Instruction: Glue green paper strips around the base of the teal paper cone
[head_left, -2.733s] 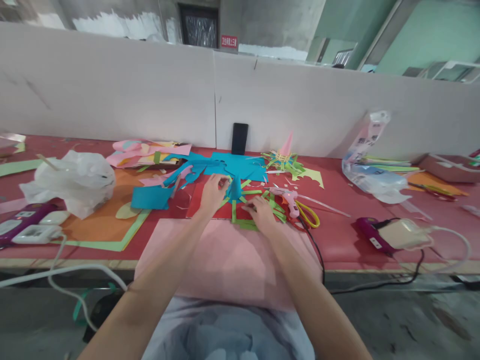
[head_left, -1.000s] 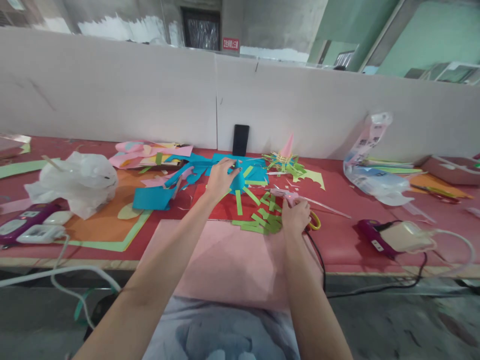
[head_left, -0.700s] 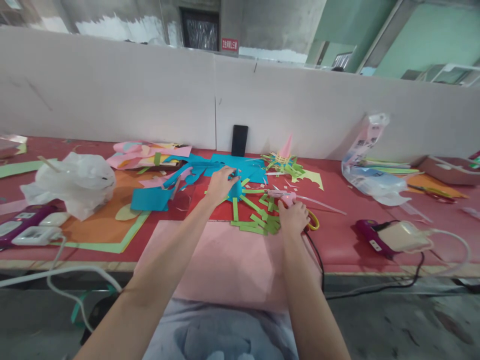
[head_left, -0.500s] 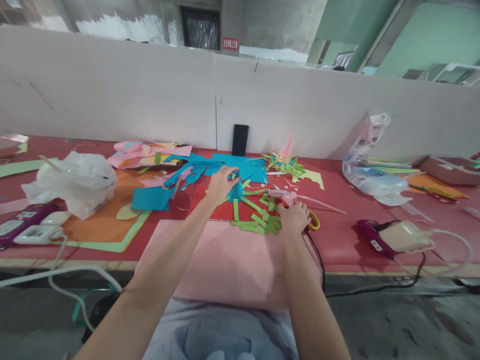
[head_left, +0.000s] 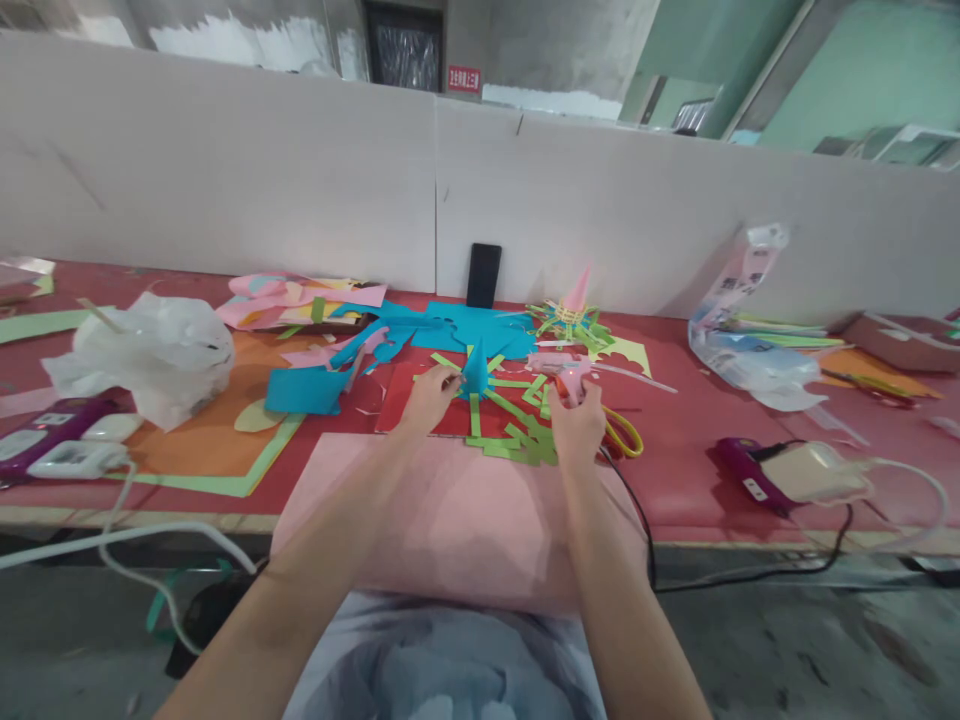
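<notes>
- Right in the middle, on the red sheet (head_left: pixel 395 405): straight to the blue cone (head_left: pixel 475 373), standing upright, ringed at the foot by radiating green strips (head_left: pixel 475 414).
- Pointing tip-up, with a near-vertical long axis.
- Probably feather-light, stiff enough to stand, yet easy to dent; best taken gently low down, near the base, not squeezed at the tip.
- Just left of it, reaching in with the left hand (head_left: pixel 429 400): fingers bent and close together; can't tell whether touching the cone or pinching anything.
- Over on the right, gripping the pink glue gun (head_left: pixel 556 364) with the right hand (head_left: pixel 577 428), fingers curled around the handle.
- Aiming nozzle-left, toward the cone, with a long axis lying crosswise and a clear glue stick (head_left: pixel 637 375) trailing out rightward behind.
- Likely light, hard-shelled, slightly slick, perhaps hot at the nozzle; best held by the handle, exactly as here.
- Nearer in, scattered between the hands: loose strips (head_left: pixel 517 446) of green.
- Beside the right hand, on the red surface (head_left: pixel 690 470): spotting a yellow handle (head_left: pixel 628 436).
- Farther back: blue paper (head_left: pixel 510 333), a pink cone (head_left: pixel 577 291) and a dark phone (head_left: pixel 484 275), propped against the white partition (head_left: pixel 300 180).
</notes>
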